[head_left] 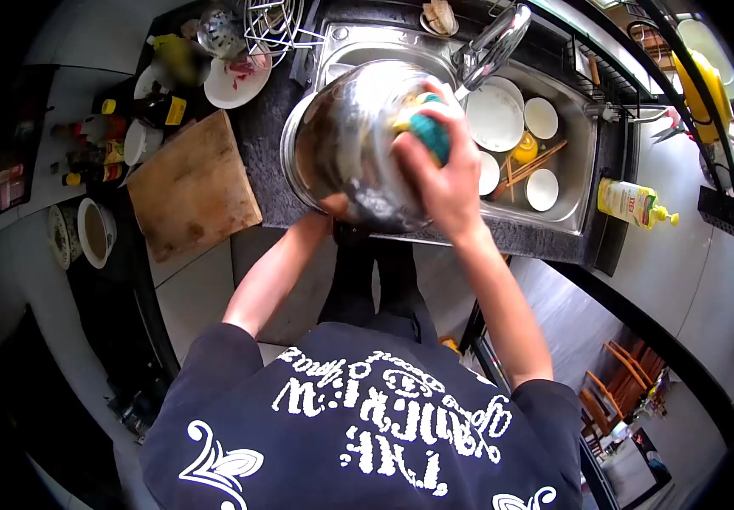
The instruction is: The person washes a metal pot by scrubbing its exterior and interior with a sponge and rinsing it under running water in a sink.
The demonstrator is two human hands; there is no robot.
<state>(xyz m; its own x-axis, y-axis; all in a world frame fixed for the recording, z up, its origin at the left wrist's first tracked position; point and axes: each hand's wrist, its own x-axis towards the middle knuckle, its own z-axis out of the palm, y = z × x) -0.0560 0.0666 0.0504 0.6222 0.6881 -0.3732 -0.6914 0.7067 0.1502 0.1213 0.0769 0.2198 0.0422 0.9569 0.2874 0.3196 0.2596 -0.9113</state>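
Observation:
A large shiny metal pot [350, 144] is tilted on its side over the left basin of the sink [584, 161], its base facing right. My right hand [450, 174] is closed on a green and yellow sponge [429, 136], which presses against the pot's base. My left hand [324, 223] is at the pot's lower edge, mostly hidden under it, so its fingers do not show. Right of my right hand, the other basin holds a white plate [494, 115], small white bowls [541, 189], chopsticks [537, 161] and a yellow item [525, 150].
The faucet [499, 51] stands behind the basins. On the left are a wooden cutting board [195, 185], a stained white bowl [238, 78], a wire rack [273, 25] and several bottles [159, 110]. A yellow detergent bottle [635, 204] lies right of the sink.

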